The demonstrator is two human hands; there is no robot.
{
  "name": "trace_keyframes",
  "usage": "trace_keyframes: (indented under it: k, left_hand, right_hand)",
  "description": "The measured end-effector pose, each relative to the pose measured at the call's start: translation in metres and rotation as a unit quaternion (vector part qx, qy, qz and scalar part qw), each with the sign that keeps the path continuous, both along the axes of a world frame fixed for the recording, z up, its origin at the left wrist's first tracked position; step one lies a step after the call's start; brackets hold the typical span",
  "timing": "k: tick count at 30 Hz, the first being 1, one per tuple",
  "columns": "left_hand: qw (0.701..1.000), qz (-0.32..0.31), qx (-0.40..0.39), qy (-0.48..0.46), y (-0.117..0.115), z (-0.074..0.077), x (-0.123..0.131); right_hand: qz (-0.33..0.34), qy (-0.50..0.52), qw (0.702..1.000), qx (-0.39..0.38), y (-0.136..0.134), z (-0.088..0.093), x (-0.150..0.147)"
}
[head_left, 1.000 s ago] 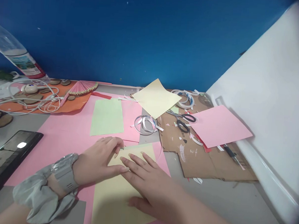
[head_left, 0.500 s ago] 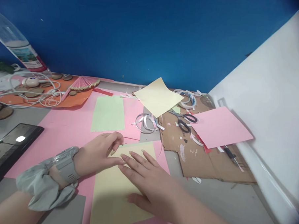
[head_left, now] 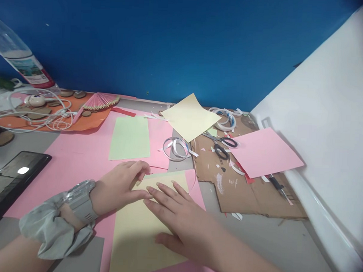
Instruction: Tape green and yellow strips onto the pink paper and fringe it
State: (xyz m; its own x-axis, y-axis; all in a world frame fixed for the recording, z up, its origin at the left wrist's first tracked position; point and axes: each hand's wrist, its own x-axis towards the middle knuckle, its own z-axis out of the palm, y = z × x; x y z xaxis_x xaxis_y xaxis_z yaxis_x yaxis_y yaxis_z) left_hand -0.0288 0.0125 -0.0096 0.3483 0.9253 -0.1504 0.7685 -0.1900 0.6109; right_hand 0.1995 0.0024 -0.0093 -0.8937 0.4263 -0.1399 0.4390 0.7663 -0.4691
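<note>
"Where is the yellow paper (head_left: 143, 238)?"
"Under both hands, on the big pink paper (head_left: 81, 147) on the tabletop (head_left: 285, 248)."
"How are the hands?"
"The right hand (head_left: 182, 220) is open, fingers spread. The left hand (head_left: 117, 189) is half curled by the top edge, thumb apart, nothing seen in it."
"How should they smooth well?"
"Probably softly, with flat fingers, so the paper doesn't slip or crease."

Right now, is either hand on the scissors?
No, the left hand and right hand are both at the near yellow sheet, while the scissors lie farther back, untouched.
</note>
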Motion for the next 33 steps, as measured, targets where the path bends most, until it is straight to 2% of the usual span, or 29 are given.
trace_keyframes:
  k: [17,19,21,24,28,31,33]
  left_hand:
    - [1.0,0.01,-0.008,-0.006,0.0,0.007,0.003]
    - [0.999,0.008,-0.03,-0.036,0.001,0.008,0.0]
    - [0.992,0.003,-0.066,-0.111,0.003,0.009,-0.006]
    - [0.958,0.034,-0.101,-0.266,0.007,0.009,-0.015]
    - [0.883,0.159,-0.081,-0.434,0.012,0.007,-0.019]
    - [0.836,0.192,-0.091,-0.506,0.014,0.005,-0.018]
    - [0.828,0.184,-0.103,-0.519,0.013,0.002,-0.019]
  right_hand:
    - [-0.002,-0.01,1.0,0.009,0.0,-0.001,0.002]
    - [0.001,-0.012,1.0,0.005,0.001,-0.001,0.002]
    - [0.003,-0.012,1.0,-0.001,0.002,0.0,0.002]
    - [0.001,-0.006,1.0,-0.007,0.002,0.001,0.003]
    - [-0.002,-0.009,1.0,-0.012,0.002,0.002,0.003]
    - [-0.002,-0.018,1.0,-0.009,0.001,0.002,0.002]
    - [-0.001,-0.017,1.0,-0.007,0.001,0.002,0.001]
